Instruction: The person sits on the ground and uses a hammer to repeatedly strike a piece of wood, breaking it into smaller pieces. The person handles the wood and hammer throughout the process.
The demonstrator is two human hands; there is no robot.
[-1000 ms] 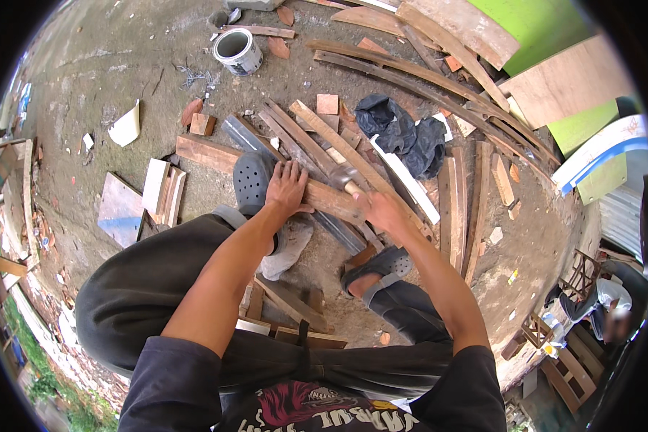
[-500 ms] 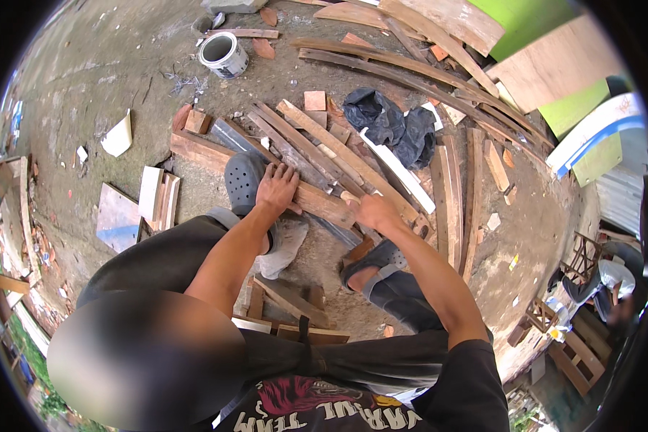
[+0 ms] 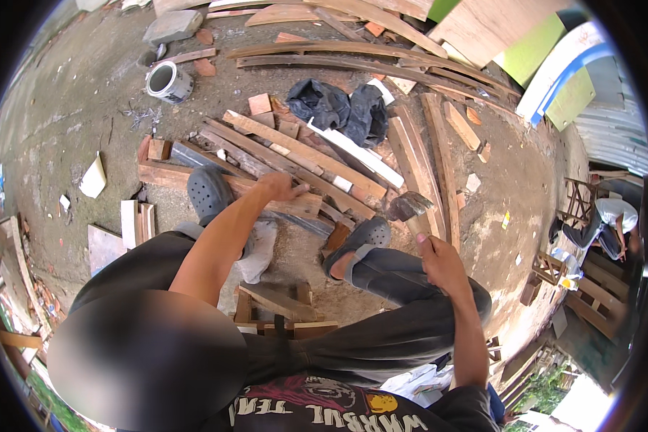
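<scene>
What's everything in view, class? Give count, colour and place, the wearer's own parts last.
Hammer: 1, dark and pale, in right hand
Beam: 1, brown, under left hand
Loose boards: many, brown, centre and top
Plastic bag: 1, black, upper centre
Strip: 1, white, beside bag
Pail: 1, whitish, upper left
Stone block: 1, grey, top left
Panels: several, green, upper right
Co-worker: 1, pale top, far right
Shoes: 2, grey, centre
Left hand: 1, bare, on beam
Right hand: 1, bare, around hammer
</scene>
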